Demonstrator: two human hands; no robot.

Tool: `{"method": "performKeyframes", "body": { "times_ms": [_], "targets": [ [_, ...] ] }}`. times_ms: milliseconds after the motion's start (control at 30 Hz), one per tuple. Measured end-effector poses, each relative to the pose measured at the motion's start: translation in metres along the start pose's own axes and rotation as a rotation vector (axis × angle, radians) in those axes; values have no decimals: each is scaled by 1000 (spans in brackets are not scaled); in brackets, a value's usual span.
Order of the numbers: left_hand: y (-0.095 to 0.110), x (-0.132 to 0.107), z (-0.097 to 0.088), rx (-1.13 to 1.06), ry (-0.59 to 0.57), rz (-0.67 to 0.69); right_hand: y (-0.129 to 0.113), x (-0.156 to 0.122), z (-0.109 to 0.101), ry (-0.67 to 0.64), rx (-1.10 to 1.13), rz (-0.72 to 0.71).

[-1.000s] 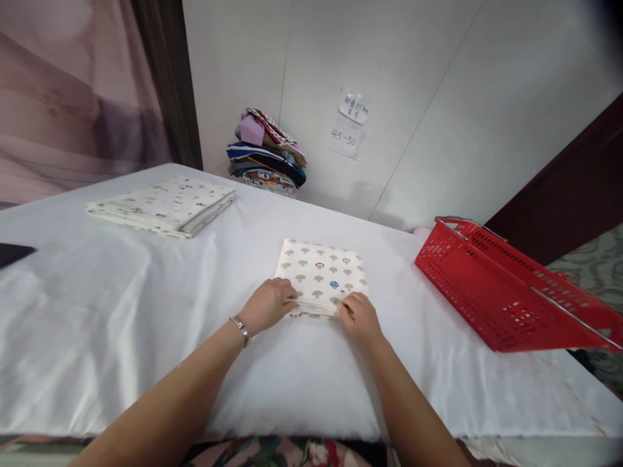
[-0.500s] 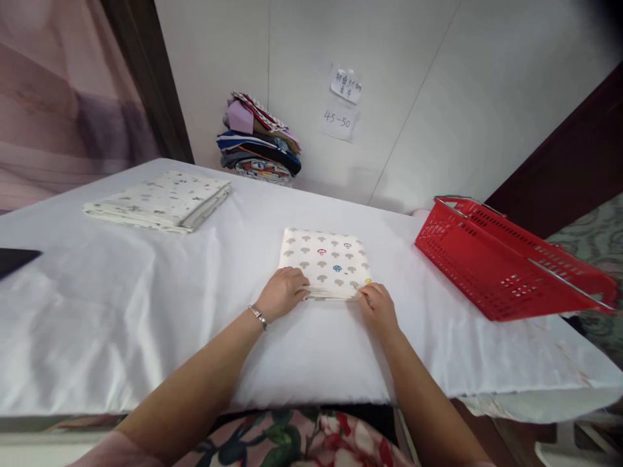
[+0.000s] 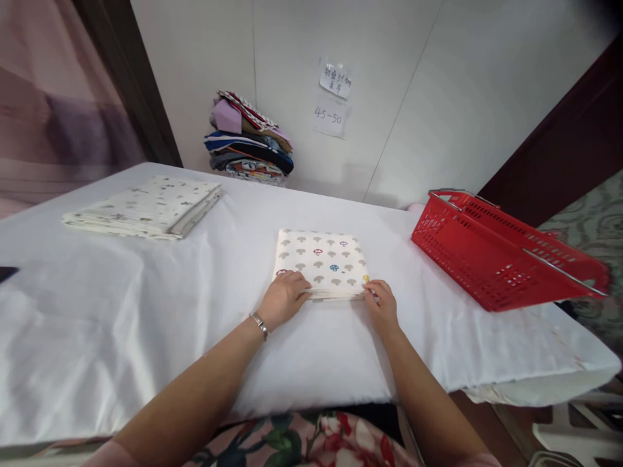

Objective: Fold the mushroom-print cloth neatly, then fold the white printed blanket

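A folded white cloth with a mushroom print lies in the middle of the white-covered table. My left hand, with a bracelet on the wrist, rests on the cloth's near left corner, its fingers curled over the edge. My right hand pinches the near right corner of the same cloth. Both hands are closed on the cloth's near edge.
A second folded patterned cloth lies at the far left of the table. A red plastic basket sits tilted at the right. A pile of coloured folded garments stands against the wall under two paper notes. A dark object shows at the left edge.
My right hand has slid right along the cloth's near edge to its corner. My left hand stays at the left corner. The camera has shifted, so the view sits a bit further right.
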State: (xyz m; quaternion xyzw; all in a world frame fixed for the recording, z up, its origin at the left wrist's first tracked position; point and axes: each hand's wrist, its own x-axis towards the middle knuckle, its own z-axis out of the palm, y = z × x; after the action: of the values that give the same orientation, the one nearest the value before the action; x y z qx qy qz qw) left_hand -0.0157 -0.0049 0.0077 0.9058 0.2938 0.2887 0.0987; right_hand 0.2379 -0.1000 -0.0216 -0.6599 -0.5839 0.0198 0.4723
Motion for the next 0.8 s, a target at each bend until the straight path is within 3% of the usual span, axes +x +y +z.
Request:
{"method": "performKeyframes", "body": {
  "times_ms": [100,200,367,567,700,800],
  "targets": [
    [2,0,0,-29,32,-1,-7,0,0,15,-60,-66],
    [4,-1,2,-46,64,4,-15,-1,0,-61,-152,-182],
    [7,-1,4,0,-34,8,-30,7,5,-136,-299,-306],
    [9,1,3,5,-33,-8,-68,24,36,-349,-265,-437],
    [7,1,3,-22,-9,-12,-76,23,56,-341,-241,-409],
    [6,1,3,-14,-20,-10,-72,18,59,-311,-194,-374]
  ]
}}
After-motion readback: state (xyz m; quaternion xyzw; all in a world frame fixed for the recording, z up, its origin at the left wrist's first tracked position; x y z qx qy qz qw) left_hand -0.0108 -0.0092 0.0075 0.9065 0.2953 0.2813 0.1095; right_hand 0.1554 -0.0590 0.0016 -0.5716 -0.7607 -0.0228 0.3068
